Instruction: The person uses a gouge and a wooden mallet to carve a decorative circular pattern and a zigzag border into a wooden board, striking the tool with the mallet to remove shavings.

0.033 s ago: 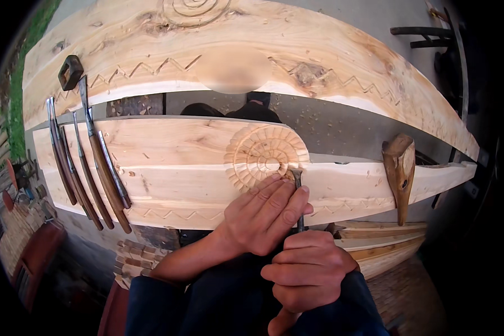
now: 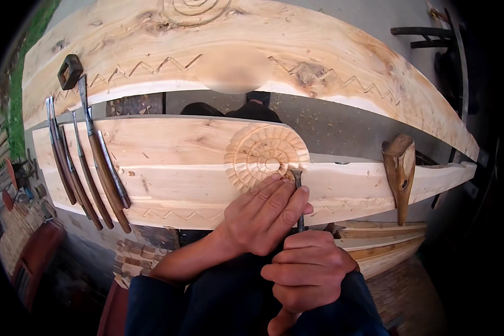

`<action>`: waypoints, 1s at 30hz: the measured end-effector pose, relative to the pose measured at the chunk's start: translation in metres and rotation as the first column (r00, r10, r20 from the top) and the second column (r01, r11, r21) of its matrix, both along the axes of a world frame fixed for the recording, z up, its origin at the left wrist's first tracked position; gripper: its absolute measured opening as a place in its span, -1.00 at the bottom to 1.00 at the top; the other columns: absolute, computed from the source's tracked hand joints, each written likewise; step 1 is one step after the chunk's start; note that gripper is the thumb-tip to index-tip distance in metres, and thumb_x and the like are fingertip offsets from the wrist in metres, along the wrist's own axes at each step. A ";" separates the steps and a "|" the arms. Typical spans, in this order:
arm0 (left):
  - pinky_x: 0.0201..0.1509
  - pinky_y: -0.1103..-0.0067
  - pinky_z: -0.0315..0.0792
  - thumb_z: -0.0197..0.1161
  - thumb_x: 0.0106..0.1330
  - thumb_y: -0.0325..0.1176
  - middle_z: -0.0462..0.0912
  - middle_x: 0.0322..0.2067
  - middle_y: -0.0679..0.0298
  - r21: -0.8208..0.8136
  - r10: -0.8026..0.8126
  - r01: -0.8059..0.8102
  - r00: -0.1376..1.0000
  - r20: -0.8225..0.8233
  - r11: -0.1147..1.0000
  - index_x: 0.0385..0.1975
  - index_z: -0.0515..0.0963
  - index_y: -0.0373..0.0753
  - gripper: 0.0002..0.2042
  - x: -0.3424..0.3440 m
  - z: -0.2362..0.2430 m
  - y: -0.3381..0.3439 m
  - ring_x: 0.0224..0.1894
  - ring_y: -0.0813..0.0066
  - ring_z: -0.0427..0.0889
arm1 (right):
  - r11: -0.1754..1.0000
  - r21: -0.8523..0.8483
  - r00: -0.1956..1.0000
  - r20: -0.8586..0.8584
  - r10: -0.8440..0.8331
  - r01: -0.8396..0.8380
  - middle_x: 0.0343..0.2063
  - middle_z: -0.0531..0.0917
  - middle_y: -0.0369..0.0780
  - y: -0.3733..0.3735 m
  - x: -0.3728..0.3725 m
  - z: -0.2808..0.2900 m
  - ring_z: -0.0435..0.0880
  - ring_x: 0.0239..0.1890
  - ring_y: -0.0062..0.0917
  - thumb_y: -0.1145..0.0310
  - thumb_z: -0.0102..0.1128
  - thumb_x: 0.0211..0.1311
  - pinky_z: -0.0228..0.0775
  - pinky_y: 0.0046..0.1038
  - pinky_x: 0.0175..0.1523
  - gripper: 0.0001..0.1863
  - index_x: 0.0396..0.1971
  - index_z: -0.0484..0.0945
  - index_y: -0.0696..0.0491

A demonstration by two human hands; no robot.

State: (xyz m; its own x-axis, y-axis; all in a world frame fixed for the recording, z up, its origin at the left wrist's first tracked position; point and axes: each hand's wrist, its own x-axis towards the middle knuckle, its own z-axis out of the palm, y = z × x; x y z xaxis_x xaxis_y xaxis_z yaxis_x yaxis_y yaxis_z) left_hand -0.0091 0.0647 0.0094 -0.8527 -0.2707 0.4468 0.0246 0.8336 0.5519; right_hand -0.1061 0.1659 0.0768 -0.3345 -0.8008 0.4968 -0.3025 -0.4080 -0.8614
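A pale plank (image 2: pixel 173 145) lies across the middle, bearing a carved rosette of ringed segments (image 2: pixel 255 147) and a faint zigzag along its near edge. At the rosette's lower right stands a chisel (image 2: pixel 297 180) with its blade end on the wood. My left hand (image 2: pixel 260 215) rests there, fingers together on the plank and against the chisel, with the thumb side around its shaft. Just below, my right hand (image 2: pixel 303 271) is closed in a fist around the chisel's handle, which it mostly hides. Small chips lie by the blade.
Several wooden-handled carving tools (image 2: pixel 99 178) lie at left, near a black angular block (image 2: pixel 70 73). A wooden mallet (image 2: pixel 397 168) sits at right. A second carved plank (image 2: pixel 347 39) spans the back. Cut blocks (image 2: pixel 134 257) and more boards (image 2: pixel 386 252) are below.
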 end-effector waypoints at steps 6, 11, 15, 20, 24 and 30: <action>-0.15 0.52 0.77 0.47 0.49 -0.20 0.83 -0.21 0.22 -0.011 0.033 -0.033 0.999 0.035 0.999 0.07 0.75 -0.19 -0.71 0.002 -0.001 0.001 -0.14 0.27 0.89 | 0.999 -0.007 0.998 0.022 -0.050 0.051 -0.49 0.67 -0.04 0.000 0.004 -0.003 0.59 -0.62 -0.28 -0.13 0.41 0.44 0.38 -0.33 -0.52 -0.34 -0.59 0.49 0.16; -0.14 0.52 0.77 0.47 0.49 -0.19 0.84 -0.21 0.23 -0.033 0.029 -0.027 0.998 0.049 0.999 0.07 0.75 -0.18 -0.71 0.002 -0.001 0.001 -0.14 0.29 0.89 | 0.999 -0.004 0.998 0.020 -0.054 0.054 -0.50 0.67 -0.03 0.001 0.004 -0.005 0.59 -0.62 -0.28 -0.15 0.41 0.44 0.38 -0.32 -0.53 -0.32 -0.60 0.49 0.17; -0.13 0.51 0.78 0.47 0.49 -0.18 0.84 -0.21 0.23 -0.031 0.029 -0.027 0.999 0.044 0.999 0.07 0.75 -0.19 -0.71 0.001 -0.001 0.001 -0.14 0.29 0.89 | 0.995 0.067 0.996 -0.046 -0.076 0.079 -0.49 0.73 -0.09 0.008 0.007 0.001 0.65 -0.62 -0.36 -0.26 0.36 0.43 0.50 -0.36 -0.43 -0.31 -0.57 0.50 0.10; -0.12 0.50 0.79 0.47 0.50 -0.19 0.84 -0.22 0.22 -0.031 0.020 -0.019 0.999 0.040 0.999 0.06 0.75 -0.20 -0.71 0.001 -0.001 0.001 -0.15 0.28 0.89 | 0.982 0.165 0.989 -0.128 -0.073 0.094 -0.49 0.79 -0.19 0.013 0.007 0.002 0.71 -0.62 -0.45 -0.40 0.28 0.42 0.62 -0.39 -0.28 -0.30 -0.54 0.50 0.00; -0.13 0.51 0.79 0.47 0.50 -0.19 0.84 -0.22 0.23 -0.035 0.027 -0.026 0.999 0.038 0.999 0.06 0.75 -0.20 -0.72 0.001 -0.001 0.001 -0.15 0.28 0.89 | 0.985 0.163 0.991 -0.126 -0.043 0.063 -0.48 0.79 -0.19 0.011 0.003 0.003 0.71 -0.62 -0.45 -0.38 0.30 0.41 0.62 -0.39 -0.29 -0.31 -0.54 0.50 0.00; -0.15 0.52 0.78 0.47 0.50 -0.20 0.84 -0.22 0.22 -0.032 0.024 -0.023 0.999 0.044 0.999 0.06 0.75 -0.20 -0.72 0.001 0.000 0.002 -0.15 0.28 0.90 | 0.983 0.167 0.991 -0.126 -0.054 0.074 -0.45 0.80 -0.18 0.013 0.005 0.003 0.72 -0.61 -0.44 -0.37 0.32 0.40 0.62 -0.39 -0.29 -0.32 -0.51 0.51 0.00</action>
State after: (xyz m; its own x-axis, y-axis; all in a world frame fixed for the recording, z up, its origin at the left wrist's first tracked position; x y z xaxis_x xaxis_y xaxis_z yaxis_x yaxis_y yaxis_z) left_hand -0.0083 0.0665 0.0097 -0.8655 -0.2772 0.4173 -0.0188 0.8504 0.5258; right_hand -0.1006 0.1789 0.0798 -0.3340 -0.8560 0.3945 -0.4288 -0.2348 -0.8724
